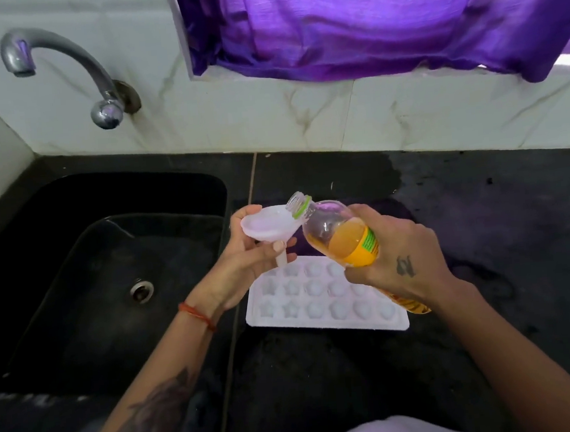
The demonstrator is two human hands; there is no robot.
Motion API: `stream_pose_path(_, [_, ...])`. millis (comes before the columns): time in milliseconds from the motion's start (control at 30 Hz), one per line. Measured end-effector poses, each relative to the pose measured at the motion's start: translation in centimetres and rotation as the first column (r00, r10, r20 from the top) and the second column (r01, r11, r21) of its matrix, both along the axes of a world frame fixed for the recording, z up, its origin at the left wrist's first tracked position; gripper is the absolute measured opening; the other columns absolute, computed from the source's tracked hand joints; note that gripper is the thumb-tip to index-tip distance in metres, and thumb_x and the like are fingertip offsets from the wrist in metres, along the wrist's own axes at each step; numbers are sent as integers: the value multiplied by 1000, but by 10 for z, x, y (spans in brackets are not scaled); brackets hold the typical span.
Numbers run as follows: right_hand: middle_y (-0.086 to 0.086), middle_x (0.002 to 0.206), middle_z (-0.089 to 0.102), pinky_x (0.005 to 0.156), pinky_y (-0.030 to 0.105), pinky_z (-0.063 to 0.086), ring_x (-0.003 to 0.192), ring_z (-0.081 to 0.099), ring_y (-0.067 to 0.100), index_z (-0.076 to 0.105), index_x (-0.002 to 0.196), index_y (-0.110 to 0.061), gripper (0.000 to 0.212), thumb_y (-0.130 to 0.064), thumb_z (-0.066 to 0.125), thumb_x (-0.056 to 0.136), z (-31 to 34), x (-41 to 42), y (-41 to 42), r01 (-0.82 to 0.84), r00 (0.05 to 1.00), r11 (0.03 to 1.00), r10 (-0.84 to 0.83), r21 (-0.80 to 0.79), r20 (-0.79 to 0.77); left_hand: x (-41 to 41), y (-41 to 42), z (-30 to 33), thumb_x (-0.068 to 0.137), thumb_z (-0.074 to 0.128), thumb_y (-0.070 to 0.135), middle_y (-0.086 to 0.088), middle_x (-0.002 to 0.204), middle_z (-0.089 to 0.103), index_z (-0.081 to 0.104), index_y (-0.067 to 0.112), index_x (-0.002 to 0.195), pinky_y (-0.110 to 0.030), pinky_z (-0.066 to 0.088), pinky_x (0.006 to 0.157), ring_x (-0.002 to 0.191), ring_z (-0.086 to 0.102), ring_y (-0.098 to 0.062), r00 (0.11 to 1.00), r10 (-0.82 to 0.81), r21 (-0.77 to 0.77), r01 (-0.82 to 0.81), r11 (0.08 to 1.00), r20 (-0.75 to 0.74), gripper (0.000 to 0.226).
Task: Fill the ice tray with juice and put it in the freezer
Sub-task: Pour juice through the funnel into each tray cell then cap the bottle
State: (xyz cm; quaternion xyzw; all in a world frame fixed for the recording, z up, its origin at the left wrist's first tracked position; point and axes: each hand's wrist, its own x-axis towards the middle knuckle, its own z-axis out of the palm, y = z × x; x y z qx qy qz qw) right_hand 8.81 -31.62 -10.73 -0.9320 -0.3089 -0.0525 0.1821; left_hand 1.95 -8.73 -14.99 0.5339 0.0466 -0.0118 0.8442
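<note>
A white ice tray (321, 310) with star and round moulds lies on the black counter, its cells looking dry. Above its far left corner my left hand (247, 270) holds a white funnel (270, 225) by the bowl, spout pointing down. My right hand (399, 258) grips an uncapped juice bottle (339, 235) with orange juice and a yellow label. The bottle is tilted, its open neck resting over the funnel's rim. The juice sits low in the bottle, short of the neck. My right hand hides part of the tray's right side.
A black sink (110, 263) with a metal drain lies left of the tray, under a chrome tap (60, 63) on the tiled wall. A purple curtain (380, 20) hangs behind. A wet patch marks the black counter (498, 216) to the right.
</note>
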Motion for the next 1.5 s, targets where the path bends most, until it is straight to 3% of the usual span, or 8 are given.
stream_pose_path(67, [-8, 98, 67, 65, 27, 45, 80, 61, 16, 40, 126, -36, 80, -53, 74, 55, -2, -3, -1, 1, 1000, 1000, -1, -10, 1, -3, -2, 3, 55, 88, 31, -5, 124, 53, 39, 28, 120, -40, 56, 82, 106, 63, -27, 999, 42, 43, -40, 998, -29, 81])
stream_pose_path(167, [-7, 96, 67, 63, 26, 40, 73, 54, 13, 40, 125, -35, 80, -51, 74, 55, -4, -8, -4, -4, 1000, 1000, 4, -7, -3, -6, -3, 4, 68, 74, 23, -4, 121, 56, 41, 27, 118, -37, 56, 87, 111, 61, -27, 987, 160, 167, -155, 974, -21, 60])
stream_pose_path(433, [-5, 93, 66, 64, 28, 35, 72, 52, 16, 39, 124, -36, 79, -53, 73, 54, -7, -11, -10, 18, 999, 998, -20, -63, -25, -7, 9, -14, 63, 74, 11, 4, 123, 53, 34, 30, 136, -17, 51, 80, 113, 55, -13, 969, 245, 200, -241, 950, 1, 85])
stream_pose_path(567, [-4, 96, 66, 66, 29, 39, 78, 59, 21, 40, 126, -35, 81, -54, 73, 55, -12, -9, -12, 29, 999, 997, -32, -75, -35, -5, 15, -25, 62, 74, 9, 4, 122, 53, 35, 23, 136, -17, 52, 79, 113, 54, -13, 974, 222, 197, -208, 958, -52, 86])
stream_pose_path(667, [-3, 94, 66, 64, 27, 33, 73, 51, 17, 41, 125, -34, 80, -54, 73, 55, -15, -7, -12, 37, 999, 994, -40, -105, -20, -4, 21, -29, 61, 77, 8, 0, 124, 55, 41, 17, 134, -21, 53, 80, 116, 55, -17, 985, 161, 233, -141, 962, -70, 82])
stream_pose_path(933, [3, 100, 66, 67, 32, 43, 84, 61, 29, 39, 127, -32, 80, -48, 75, 58, -17, 0, -7, -6, 1000, 983, 6, -182, -1, -3, 32, -30, 60, 72, 0, 1, 123, 53, 47, 21, 128, -22, 53, 80, 115, 55, -17, 994, 64, 241, -41, 970, -88, 76])
stream_pose_path(1233, [6, 106, 64, 70, 31, 40, 90, 59, 28, 36, 133, -29, 80, -45, 75, 65, -16, 7, -2, -49, 998, 968, 54, -246, 14, -1, 40, -25, 59, 72, -5, 2, 120, 53, 43, 22, 131, -29, 56, 79, 113, 56, -18, 988, -59, 296, 101, 950, -145, 82])
stream_pose_path(1500, [7, 102, 64, 65, 29, 33, 88, 58, 28, 37, 134, -28, 75, -42, 73, 70, -11, 7, 4, -67, 995, 955, 85, -291, 52, 0, 46, -24, 61, 67, -9, -3, 126, 51, 47, 24, 131, -31, 57, 77, 112, 61, -20, 978, -119, 227, 157, 961, -170, 80])
